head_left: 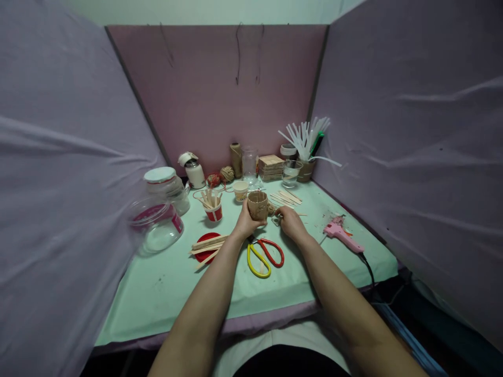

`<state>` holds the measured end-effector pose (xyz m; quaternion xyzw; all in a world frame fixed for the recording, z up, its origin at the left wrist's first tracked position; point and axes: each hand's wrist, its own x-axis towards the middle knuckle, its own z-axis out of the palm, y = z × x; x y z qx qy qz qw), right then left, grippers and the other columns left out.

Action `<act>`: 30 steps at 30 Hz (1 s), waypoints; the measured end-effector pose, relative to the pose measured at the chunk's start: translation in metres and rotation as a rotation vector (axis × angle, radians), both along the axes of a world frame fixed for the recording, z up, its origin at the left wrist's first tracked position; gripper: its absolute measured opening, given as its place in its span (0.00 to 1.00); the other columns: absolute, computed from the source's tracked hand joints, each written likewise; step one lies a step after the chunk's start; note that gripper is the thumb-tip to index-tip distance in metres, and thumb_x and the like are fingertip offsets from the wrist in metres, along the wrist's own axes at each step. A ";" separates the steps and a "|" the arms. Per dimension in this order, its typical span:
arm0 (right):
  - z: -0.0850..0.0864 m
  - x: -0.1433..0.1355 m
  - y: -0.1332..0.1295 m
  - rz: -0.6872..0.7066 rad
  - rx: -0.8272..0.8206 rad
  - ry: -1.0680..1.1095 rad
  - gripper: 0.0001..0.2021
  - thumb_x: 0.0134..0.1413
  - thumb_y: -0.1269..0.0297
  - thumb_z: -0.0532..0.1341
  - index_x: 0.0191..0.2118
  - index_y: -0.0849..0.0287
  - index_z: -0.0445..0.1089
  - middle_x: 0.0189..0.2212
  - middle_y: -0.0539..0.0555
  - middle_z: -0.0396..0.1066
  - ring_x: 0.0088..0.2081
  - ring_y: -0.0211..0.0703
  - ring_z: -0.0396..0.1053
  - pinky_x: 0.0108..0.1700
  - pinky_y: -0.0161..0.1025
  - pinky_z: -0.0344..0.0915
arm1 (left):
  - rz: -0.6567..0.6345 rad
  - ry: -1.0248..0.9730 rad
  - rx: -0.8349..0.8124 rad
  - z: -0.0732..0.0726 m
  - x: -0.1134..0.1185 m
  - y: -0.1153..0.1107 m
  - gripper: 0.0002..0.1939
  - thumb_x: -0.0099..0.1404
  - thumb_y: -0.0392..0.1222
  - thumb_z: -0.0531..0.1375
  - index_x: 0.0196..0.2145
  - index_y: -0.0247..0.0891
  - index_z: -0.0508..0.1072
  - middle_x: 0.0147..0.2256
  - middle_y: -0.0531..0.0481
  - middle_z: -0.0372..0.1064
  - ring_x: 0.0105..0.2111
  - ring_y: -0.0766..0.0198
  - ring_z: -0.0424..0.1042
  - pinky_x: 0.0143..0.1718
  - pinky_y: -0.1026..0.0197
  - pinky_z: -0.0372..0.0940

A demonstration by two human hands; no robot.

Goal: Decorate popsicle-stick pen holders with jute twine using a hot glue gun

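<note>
My left hand [247, 224] is wrapped round a small brown cup [257, 208], which stands upright with its open top showing. Just right of the cup is a small bundle of tan twine [271, 209]. The closed fingers of my right hand [291, 222] are on a loose loop of this twine; the fingertips are partly hidden. Scissors with one yellow and one red handle [259, 266] lie in front of the cup, their blades mostly out of sight. Wooden sticks [208, 244] rest over a red lid [204, 256] beside my left forearm.
On the right lies a pink glue gun [341, 235] with its cord. Loose sticks [286, 198] lie behind my right hand. A paper cup of sticks [214, 213] and clear jars [161, 230] stand left. A stack of wooden squares [271, 168] and white glue sticks [304, 139] are at the back.
</note>
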<state>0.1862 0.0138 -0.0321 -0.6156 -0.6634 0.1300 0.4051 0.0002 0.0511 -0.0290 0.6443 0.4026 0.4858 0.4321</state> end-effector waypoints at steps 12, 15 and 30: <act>0.000 -0.001 -0.014 -0.064 0.066 -0.097 0.21 0.52 0.82 0.52 0.45 0.57 0.74 0.51 0.59 0.70 0.44 0.46 0.71 0.45 0.40 0.67 | -0.088 0.077 0.000 0.005 -0.010 -0.010 0.67 0.36 0.31 0.75 0.70 0.38 0.47 0.67 0.33 0.55 0.68 0.45 0.55 0.68 0.47 0.49; 0.005 -0.002 -0.016 -0.134 0.134 -0.054 0.20 0.53 0.79 0.52 0.47 0.57 0.74 0.53 0.61 0.67 0.45 0.48 0.71 0.45 0.43 0.68 | -0.074 0.114 -0.038 0.015 -0.016 -0.016 0.67 0.38 0.32 0.75 0.71 0.38 0.46 0.65 0.33 0.59 0.67 0.45 0.57 0.67 0.46 0.51; 0.014 -0.008 -0.066 -0.138 0.273 0.170 0.18 0.67 0.53 0.54 0.27 0.55 0.67 0.23 0.50 0.68 0.27 0.41 0.64 0.35 0.38 0.60 | 0.467 0.038 0.287 0.046 -0.048 -0.083 0.12 0.69 0.46 0.56 0.31 0.40 0.73 0.32 0.50 0.75 0.37 0.61 0.73 0.43 0.59 0.66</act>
